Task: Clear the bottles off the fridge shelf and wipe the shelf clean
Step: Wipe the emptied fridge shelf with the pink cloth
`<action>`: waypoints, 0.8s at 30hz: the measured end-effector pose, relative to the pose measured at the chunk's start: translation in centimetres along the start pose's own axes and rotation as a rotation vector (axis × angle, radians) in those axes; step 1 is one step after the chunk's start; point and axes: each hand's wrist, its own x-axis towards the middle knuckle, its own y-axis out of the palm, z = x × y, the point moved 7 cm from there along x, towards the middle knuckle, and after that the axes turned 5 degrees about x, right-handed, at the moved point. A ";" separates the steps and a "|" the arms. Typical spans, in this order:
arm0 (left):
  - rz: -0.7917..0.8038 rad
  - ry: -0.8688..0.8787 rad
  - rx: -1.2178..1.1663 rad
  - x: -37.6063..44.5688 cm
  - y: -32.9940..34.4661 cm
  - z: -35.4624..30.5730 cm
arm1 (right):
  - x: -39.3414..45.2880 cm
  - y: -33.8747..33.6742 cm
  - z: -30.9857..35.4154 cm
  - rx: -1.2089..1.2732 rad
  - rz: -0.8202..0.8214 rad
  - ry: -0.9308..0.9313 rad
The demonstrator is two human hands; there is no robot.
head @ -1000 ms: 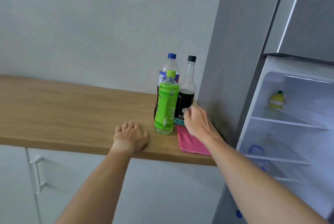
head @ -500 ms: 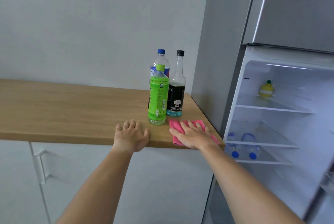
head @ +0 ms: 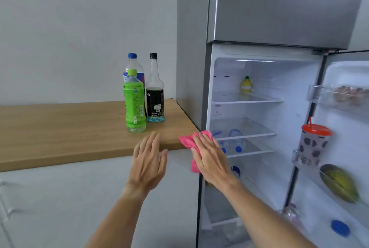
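Three bottles (head: 139, 95) stand on table (head: 60, 127) beside open fridge; middle shelf (head: 249, 127) bare, judged cleared, wiping not begun. Right hand (head: 211, 157) grips pink cloth (head: 188, 141) near fridge opening. Left hand (head: 148, 163) open, empty, over table edge

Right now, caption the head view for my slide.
Right hand carries pink cloth toward open fridge; three bottles on counter.

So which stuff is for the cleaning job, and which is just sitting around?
For the job:
- pink cloth in the right hand
- three bottles on the counter
- empty middle fridge shelf

Just sitting there:
- lemon-shaped bottle
- spotted cup with red lid
- water bottles lying on a lower shelf
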 end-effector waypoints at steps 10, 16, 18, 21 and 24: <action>0.074 0.377 -0.110 4.9 6.4 -15.8 | -3.8 -3.5 -15.6 -0.093 -0.054 0.318; 0.275 0.328 0.078 11.8 15.2 -21.3 | -2.3 -1.5 -24.9 -0.156 0.079 0.430; 0.310 0.235 0.091 15.2 18.4 -21.9 | -1.4 -0.1 -28.2 -0.160 0.096 0.484; 0.372 0.126 0.073 19.6 23.2 -22.2 | 0.2 0.8 -32.9 -0.038 -0.049 0.637; 0.464 0.026 0.047 22.4 28.2 -21.5 | 1.9 2.6 -37.5 0.152 -0.129 0.770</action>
